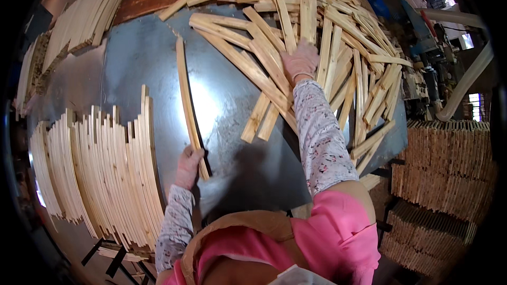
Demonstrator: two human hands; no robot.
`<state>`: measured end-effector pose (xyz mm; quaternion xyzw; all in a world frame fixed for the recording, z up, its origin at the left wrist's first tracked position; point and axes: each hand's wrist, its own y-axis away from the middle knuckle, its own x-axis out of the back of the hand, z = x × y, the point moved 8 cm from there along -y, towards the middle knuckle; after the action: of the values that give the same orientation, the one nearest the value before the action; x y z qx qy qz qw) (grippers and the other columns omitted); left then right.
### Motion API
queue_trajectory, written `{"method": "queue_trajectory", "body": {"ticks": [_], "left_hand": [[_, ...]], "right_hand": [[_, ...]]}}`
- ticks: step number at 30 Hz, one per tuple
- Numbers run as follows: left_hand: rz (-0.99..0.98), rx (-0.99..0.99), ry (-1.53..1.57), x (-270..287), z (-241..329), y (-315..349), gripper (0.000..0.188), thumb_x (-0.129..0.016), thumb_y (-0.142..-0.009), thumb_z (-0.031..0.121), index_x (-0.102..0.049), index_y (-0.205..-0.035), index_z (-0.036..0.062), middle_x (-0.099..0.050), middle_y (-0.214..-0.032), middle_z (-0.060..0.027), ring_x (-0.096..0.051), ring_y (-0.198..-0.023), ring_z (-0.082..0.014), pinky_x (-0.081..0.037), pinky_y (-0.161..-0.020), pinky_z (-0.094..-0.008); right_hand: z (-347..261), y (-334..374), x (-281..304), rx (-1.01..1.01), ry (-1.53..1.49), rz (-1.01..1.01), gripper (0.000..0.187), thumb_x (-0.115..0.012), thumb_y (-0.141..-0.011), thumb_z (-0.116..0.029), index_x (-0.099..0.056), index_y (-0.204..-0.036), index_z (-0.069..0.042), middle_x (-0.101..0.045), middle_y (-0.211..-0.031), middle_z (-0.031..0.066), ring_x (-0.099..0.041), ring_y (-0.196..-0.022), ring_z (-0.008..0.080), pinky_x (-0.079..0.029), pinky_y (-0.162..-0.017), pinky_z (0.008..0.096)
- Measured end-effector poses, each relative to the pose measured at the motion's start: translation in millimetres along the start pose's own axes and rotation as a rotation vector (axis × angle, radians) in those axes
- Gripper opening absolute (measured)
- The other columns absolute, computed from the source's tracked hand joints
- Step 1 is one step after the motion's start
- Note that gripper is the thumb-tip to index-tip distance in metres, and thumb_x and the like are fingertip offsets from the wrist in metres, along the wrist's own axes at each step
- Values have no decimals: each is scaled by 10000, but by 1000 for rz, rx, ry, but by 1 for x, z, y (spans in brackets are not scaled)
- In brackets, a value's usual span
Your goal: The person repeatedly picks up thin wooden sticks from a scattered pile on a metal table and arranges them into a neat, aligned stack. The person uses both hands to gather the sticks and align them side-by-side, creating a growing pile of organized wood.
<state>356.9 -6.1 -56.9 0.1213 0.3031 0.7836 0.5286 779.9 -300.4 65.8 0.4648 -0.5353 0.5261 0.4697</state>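
Observation:
My left hand (189,168) is closed around the near end of a long, narrow wooden strip (188,100). The strip points away from me over the grey metal tabletop (227,163). Farther off and to the right, my right hand (301,62) reaches into a loose heap of wooden strips (338,63). Its fingers are closed at the near end of a pale strip (308,18), and they partly hide that end. Other strips lie crosswise on both sides of this hand. Both hands wear pale pink gloves, and patterned sleeves cover the forearms.
At the left, wooden strips stand side by side in a neat row (119,174). Another stack of strips (87,16) sits at the far left. Large wood stacks (443,163) rise beyond the table's right edge. Machinery with pale hoses (467,82) stands at the upper right.

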Motion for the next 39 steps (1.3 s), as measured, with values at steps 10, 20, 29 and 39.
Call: {"method": "queue_trajectory", "body": {"ticks": [10,20,29,39], "left_hand": [[730,-275,-1110,88,-69,190,450,-820,-877,210,-708,-1245,-23,-513,-1575,-299,-490,-1430,-491,-360,-1220,-563],[302,-337,-139,45,-66,117,808,-740,-980,317,-413,-1592,-99,-637,-1457,-294,-618,-1363,-320,-483,-1121,-414],[305,45,-599,108,-25,165,557,-633,-1029,379,-597,-1459,28,-682,-1382,-277,-643,-1305,-447,-528,-1092,-478],[781,485,-1440,473,41,264,513,-596,-1053,496,-728,-1328,84,-627,-1533,-159,-603,-1410,-312,-470,-1199,-446]], "right_hand": [[22,26,-37,-77,-315,-297,664,-749,-904,-254,-494,-1483,-53,-705,-1306,296,-693,-1245,446,-547,-1072,512],[-87,383,-32,200,-1143,-744,401,-673,-989,-195,-679,-1355,-32,-734,-1154,282,-732,-1048,379,-586,-912,440],[-165,497,-48,771,-282,-567,433,-564,-1078,-340,-607,-1355,-10,-696,-1117,290,-714,-946,511,-591,-848,525],[-280,611,-30,743,-561,-940,1053,-564,-1031,-616,-120,-1657,105,-740,-1030,373,-729,-963,541,-580,-877,546]]}}
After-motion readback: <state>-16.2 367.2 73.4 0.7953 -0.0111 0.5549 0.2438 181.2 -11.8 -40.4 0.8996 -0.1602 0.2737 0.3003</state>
